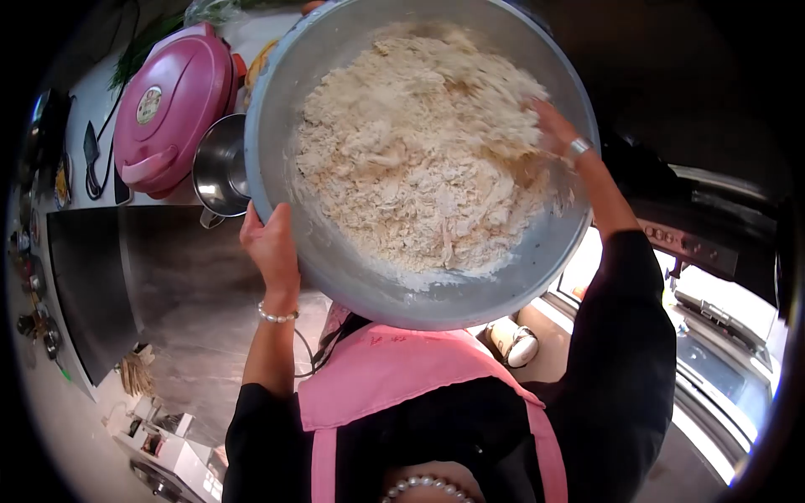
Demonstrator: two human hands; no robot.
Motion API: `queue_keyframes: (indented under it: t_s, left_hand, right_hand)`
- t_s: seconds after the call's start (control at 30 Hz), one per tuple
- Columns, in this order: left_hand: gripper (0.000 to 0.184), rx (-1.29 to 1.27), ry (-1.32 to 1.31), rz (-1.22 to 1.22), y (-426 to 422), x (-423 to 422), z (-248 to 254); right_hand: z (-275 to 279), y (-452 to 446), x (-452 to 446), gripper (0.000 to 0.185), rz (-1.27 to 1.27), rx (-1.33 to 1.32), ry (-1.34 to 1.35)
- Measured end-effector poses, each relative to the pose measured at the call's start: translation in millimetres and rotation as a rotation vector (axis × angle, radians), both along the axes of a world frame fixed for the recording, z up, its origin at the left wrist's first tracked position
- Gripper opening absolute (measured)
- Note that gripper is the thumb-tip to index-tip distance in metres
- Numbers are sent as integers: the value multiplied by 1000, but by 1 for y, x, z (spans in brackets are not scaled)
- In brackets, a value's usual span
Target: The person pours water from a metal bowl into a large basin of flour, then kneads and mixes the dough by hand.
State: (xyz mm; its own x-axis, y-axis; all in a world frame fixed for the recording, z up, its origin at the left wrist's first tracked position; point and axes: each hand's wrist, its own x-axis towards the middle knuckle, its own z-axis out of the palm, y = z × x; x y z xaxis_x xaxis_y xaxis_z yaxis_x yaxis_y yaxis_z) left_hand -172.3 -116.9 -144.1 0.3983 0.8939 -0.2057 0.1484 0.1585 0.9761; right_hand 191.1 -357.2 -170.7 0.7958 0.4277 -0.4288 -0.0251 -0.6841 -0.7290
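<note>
A large grey bowl point(352, 289) holds a heap of shaggy, floury dough point(419, 168), blurred along its upper right part. My left hand point(272, 251) grips the bowl's rim at the lower left, thumb up against the edge. Inside the bowl at the right, my right hand point(553, 130) is at the side of the dough, its fingers partly hidden by flour and smeared by motion. Loose flour lies on the bowl's inner wall below the heap.
A pink round appliance point(176, 113) and a steel pot point(222, 168) stand left of the bowl. Farther left lies a knife point(90, 151). A control panel point(683, 247) is at the right, and a white-lidded container point(513, 342) sits below the bowl.
</note>
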Motion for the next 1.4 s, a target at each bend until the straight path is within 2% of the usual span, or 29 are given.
queue_keyframes:
  t_s: [0.03, 0.1, 0.17, 0.2, 0.23, 0.27, 0.3, 0.37, 0.4, 0.43, 0.47, 0.53, 0.63, 0.77, 0.83, 0.87, 0.9, 0.97, 1.1, 1.17, 1.2, 1.27, 1.33, 1.37, 1.4]
  left_hand:
    - [7, 24, 21, 6, 2, -1, -1]
    - [6, 41, 54, 14, 3, 1, -4]
    - [5, 35, 69, 22, 3, 2, -2]
    - [5, 41, 84, 12, 3, 2, -2]
    - [5, 45, 99, -2, 4, 2, -1]
    - [5, 48, 112, -22, 4, 0, 2]
    - [4, 34, 70, -12, 4, 1, 2]
    - [3, -3, -20, 0, 3, 0, -1]
    - [2, 0, -21, -6, 1, -2, -1]
    - [2, 5, -27, -5, 2, -1, -2]
    - [2, 6, -24, -2, 3, -1, -3]
    - [2, 52, 11, -7, 4, -2, -6]
    - [4, 9, 40, 4, 4, -3, -6]
    - [4, 61, 23, 49, -1, 3, 3]
    - [5, 31, 43, 3, 1, -4, -5]
    - [6, 19, 39, -14, 4, -6, -8]
    - [6, 26, 38, -16, 5, -6, -8]
    - [7, 40, 43, -5, 4, -4, -9]
    - [6, 52, 73, 15, 4, 1, -2]
    - [6, 96, 136, 7, 6, -1, -3]
    - [6, 67, 116, -3, 4, -3, -1]
    - [6, 15, 51, -41, 5, -4, 3]
    - [6, 29, -16, -44, 5, -6, -3]
    - [6, 27, -45, -42, 4, -7, -7]
    - [6, 52, -23, -43, 3, -8, -8]
  right_hand:
    - [5, 0, 4, 49, 11, 102, -43]
    - [12, 17, 20, 51, 428, -10, -423]
    - [7, 94, 3, 55, 123, -167, -280]
    - [-21, 124, -4, 51, 268, -227, -516]
    - [-44, 158, -21, 40, 390, -513, -704]
    - [-28, 175, -49, 28, 517, -498, -578]
    - [-4, 179, -74, 24, 640, -479, -461]
    - [20, 147, -115, 21, 459, -214, -13]
    - [33, 120, -143, 16, 936, -339, -539]
    - [51, 93, -170, 12, 989, -166, -673]
    - [44, 61, -192, 22, 999, -57, -753]
    - [48, 26, -233, 32, 1064, -9, -755]
    - [17, 66, -248, 29, 1204, 42, -854]
    - [8, 168, -177, 10, 964, -24, -816]
    - [9, 169, -124, 21, 895, -337, -938]
    - [-2, 152, -98, 26, 879, -491, -1091]
    - [11, 147, -81, 37, 768, -574, -715]
    - [29, 126, -33, 45, 932, -696, -646]
    - [-12, 206, -45, 39, 808, -138, -506]
    - [-14, 239, -99, 35, 870, -207, -438]
    - [9, 237, -133, 33, 957, -434, -427]
    - [0, 180, -177, 33, 1187, -383, -493]
    - [21, 109, -212, 40, 1314, -294, -668]
    - [49, 85, -221, 45, 1318, -312, -591]
    - [73, 62, -225, 43, 1301, -358, -602]
